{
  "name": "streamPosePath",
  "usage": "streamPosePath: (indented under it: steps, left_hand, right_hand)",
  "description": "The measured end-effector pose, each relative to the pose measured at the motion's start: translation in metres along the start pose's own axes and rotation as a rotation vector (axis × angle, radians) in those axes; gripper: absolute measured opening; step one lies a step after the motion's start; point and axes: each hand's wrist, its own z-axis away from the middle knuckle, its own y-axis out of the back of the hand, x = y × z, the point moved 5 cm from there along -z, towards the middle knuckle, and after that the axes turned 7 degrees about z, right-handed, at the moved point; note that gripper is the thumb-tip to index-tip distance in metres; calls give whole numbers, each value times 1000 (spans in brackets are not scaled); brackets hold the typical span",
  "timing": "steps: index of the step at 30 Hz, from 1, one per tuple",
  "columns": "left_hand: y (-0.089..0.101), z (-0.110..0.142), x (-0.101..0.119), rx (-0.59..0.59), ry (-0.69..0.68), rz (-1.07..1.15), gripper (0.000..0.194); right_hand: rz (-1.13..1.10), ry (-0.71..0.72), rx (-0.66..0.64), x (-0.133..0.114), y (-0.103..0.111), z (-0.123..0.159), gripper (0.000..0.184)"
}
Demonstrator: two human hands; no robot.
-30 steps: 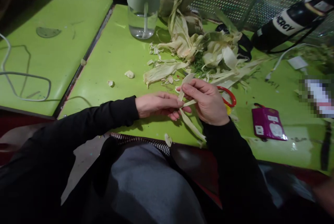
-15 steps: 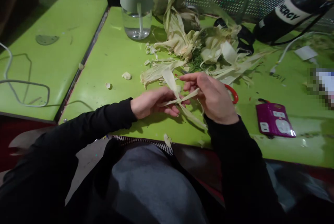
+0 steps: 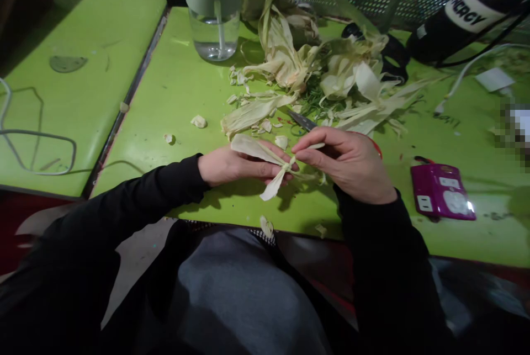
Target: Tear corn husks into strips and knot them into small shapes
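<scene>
One knotted husk piece (image 3: 287,167) is held between the person's two hands, just above the green table (image 3: 136,173) and near its front edge. The left hand (image 3: 242,166) grasps it, thumb over fingers, beside the knot. The right hand (image 3: 356,166) has thumb and forefinger pinched on it at the knot's other side; its remaining fingers are curled, partly hidden.

Beyond the hands lies one heap of husks (image 3: 285,65) (too tangled for its leaves to be counted). One pair of scissors (image 3: 302,120) points out from behind the right hand, a bit of red handle showing. Two pale scraps (image 3: 199,121) lie left of the heap. Two bottles stand or lean at the back: one clear bottle (image 3: 215,29), upright, and one black bottle (image 3: 464,18), tilted. One purple box (image 3: 443,190) lies to the right.
</scene>
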Motion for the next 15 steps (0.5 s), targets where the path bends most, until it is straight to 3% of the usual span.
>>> streamPosePath:
  steps: [6, 11, 15]
  left_hand:
    - [-8, -1, 2, -81, 25, -5, 39]
    - [-10, 3, 5, -139, -14, -25, 34]
    - [-6, 5, 9, -42, -123, -45, 35]
  right_hand:
    - [-3, 165, -24, -7, 6, 3, 18]
    - [-2, 202, -9, -9, 5, 5, 21]
    - [-1, 232, 206, -6, 11, 8, 17]
